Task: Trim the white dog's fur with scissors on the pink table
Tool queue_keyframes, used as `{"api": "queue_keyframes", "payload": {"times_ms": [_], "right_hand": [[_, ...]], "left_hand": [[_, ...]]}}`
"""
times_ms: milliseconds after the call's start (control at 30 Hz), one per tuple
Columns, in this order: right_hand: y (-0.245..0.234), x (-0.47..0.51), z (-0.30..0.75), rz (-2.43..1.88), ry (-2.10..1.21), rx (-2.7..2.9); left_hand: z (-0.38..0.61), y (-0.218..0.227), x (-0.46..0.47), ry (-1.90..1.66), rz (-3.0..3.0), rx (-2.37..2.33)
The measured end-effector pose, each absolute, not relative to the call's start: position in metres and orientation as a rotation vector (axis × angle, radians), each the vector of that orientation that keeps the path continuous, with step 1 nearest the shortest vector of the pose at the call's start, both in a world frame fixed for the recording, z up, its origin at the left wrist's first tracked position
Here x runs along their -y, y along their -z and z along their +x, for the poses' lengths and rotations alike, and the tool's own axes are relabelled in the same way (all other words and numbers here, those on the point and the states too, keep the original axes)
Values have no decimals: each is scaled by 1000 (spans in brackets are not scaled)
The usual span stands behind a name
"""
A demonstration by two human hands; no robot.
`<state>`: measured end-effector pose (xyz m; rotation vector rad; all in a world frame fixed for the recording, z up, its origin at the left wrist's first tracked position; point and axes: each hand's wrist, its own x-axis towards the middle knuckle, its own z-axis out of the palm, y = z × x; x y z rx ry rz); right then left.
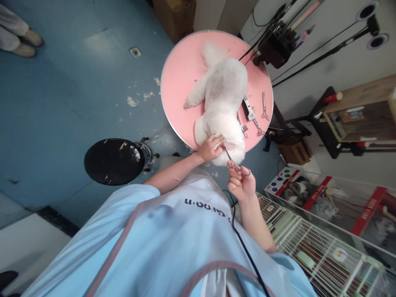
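A fluffy white dog (227,88) lies on a round pink grooming table (176,74), with one paw stretched to the left. At the dog's near end, my left hand (212,147) grips the fur with curled fingers beside a small pinkish patch. My right hand (241,181) holds slim metal scissors (231,158), its fingers closed around the ring handles. Their tips point into the fur close to my left fingertips, and I cannot see whether the blades are apart.
Clippers (248,108) and several more scissors (264,106) lie on the table's right side. A black stool (114,161) stands on the blue floor among tufts of hair. White wire cages (318,243) are at lower right. Another person's shoes (32,38) show at upper left.
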<state>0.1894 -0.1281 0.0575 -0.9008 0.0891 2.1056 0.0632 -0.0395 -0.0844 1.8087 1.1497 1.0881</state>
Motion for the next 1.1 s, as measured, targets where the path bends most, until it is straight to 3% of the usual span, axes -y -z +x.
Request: {"api": "queue_keyframes", "payload": {"times_ms": [1100], "right_hand": [[-59, 129, 192, -1188, -2137, 112]], "left_hand": [[64, 79, 37, -1061, 1838, -1164]]}}
